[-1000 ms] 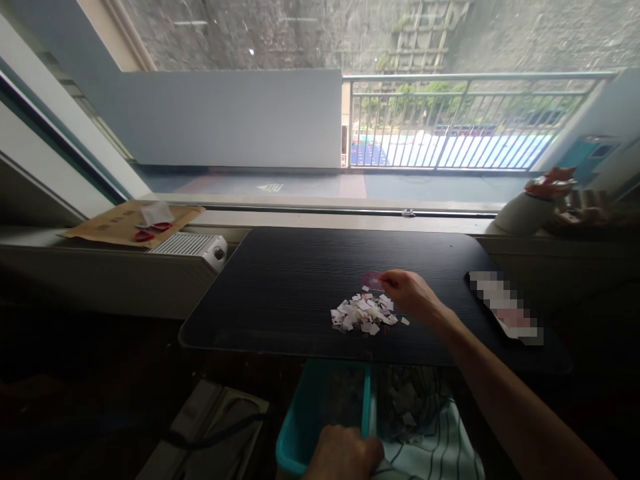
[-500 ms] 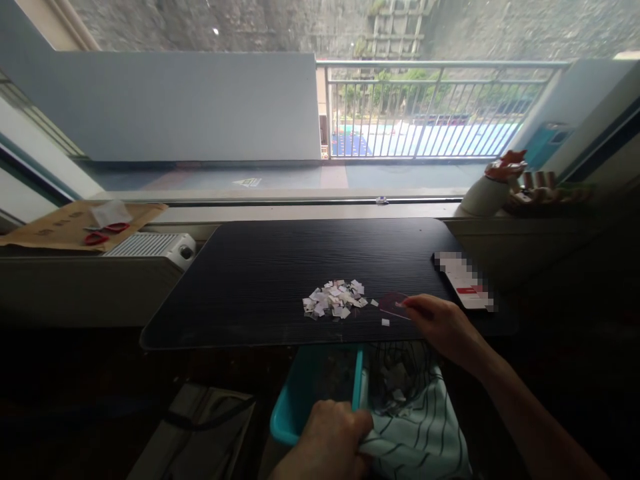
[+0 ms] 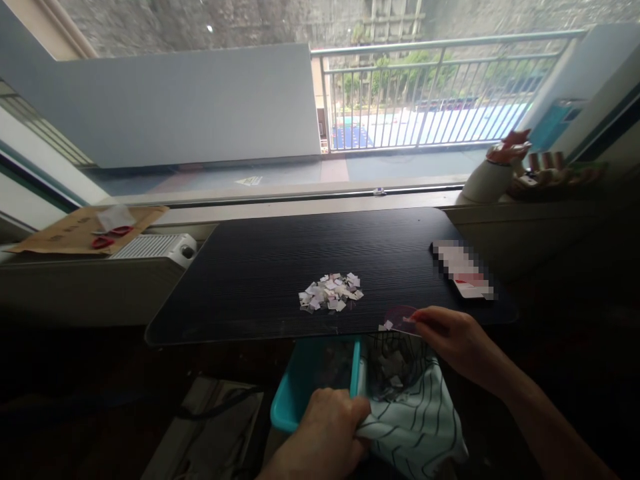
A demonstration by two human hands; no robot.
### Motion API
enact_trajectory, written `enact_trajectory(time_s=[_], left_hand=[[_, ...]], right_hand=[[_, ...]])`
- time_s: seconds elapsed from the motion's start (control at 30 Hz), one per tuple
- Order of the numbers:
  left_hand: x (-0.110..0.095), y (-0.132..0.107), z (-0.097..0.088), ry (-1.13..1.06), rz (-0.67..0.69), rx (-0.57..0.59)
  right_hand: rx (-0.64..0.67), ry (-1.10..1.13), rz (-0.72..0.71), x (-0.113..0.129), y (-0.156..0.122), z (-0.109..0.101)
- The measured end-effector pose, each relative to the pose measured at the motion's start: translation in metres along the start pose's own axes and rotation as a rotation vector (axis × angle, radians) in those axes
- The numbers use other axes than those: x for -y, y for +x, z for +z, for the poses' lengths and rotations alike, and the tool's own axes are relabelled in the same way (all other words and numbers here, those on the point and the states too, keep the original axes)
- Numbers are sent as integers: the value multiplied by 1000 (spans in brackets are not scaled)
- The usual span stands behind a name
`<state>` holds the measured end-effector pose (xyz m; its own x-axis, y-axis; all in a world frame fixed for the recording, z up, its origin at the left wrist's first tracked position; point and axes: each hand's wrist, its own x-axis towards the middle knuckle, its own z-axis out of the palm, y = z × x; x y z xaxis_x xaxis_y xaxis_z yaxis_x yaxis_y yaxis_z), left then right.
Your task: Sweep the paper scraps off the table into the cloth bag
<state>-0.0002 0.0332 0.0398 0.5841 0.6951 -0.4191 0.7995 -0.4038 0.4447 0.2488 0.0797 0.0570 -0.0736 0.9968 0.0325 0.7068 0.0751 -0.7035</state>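
My right hand (image 3: 455, 333) is closed on a thin, see-through purplish scraper (image 3: 399, 316), held near the table's front edge. A couple of loose paper scraps (image 3: 388, 325) lie against the scraper's left side. To their left, a heap of small white paper scraps (image 3: 331, 292) rests on the black table (image 3: 280, 247). Below the edge, my left hand (image 3: 327, 427) grips the rim of a striped cloth bag (image 3: 420, 417); its fingertips are partly hidden. More scraps sit inside the bag's opening. Beside the bag stands a teal bin (image 3: 290, 400).
A phone-like object (image 3: 463, 270), partly blurred out, lies on the table's right side. At the left, red-handled scissors (image 3: 113, 237) rest on a brown paper envelope (image 3: 60, 230) beside a white heater (image 3: 157, 247). A white vase (image 3: 487, 181) stands on the right sill.
My right hand has drawn the scraper and the loose scraps toward the table's front edge. My left hand keeps its grip on the bag. The view has tilted slightly.
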Motion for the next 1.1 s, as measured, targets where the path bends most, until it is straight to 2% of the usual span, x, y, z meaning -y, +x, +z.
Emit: enact_trajectory(time_s=[0.1, 0.3, 0.4, 0.5, 0.57, 0.73, 0.83, 0.97, 1.1], left_hand=[[-2, 1, -4, -18, 23, 2], [-4, 2, -6, -11, 9, 27], [-3, 1, -4, -3, 17, 8], [-2, 0, -2, -4, 15, -8], [-1, 0, -2, 1, 2, -6], [1, -1, -3, 27, -22, 8], [3, -4, -2, 25, -32, 24], [7, -6, 0, 13, -37, 15], [8, -5, 3, 26, -52, 1]], right_hand=[[-70, 9, 27, -5, -3, -1], [-15, 17, 33, -4, -8, -4], [-48, 58, 14, -1, -7, 0], [1, 66, -5, 4, -4, 4], [22, 55, -11, 8, 1, 8], [-114, 76, -111, 15, 34, 28], [-147, 45, -83, 11, 51, 38], [-177, -12, -4, 4, 52, 38], [-170, 34, -19, 10, 48, 38]])
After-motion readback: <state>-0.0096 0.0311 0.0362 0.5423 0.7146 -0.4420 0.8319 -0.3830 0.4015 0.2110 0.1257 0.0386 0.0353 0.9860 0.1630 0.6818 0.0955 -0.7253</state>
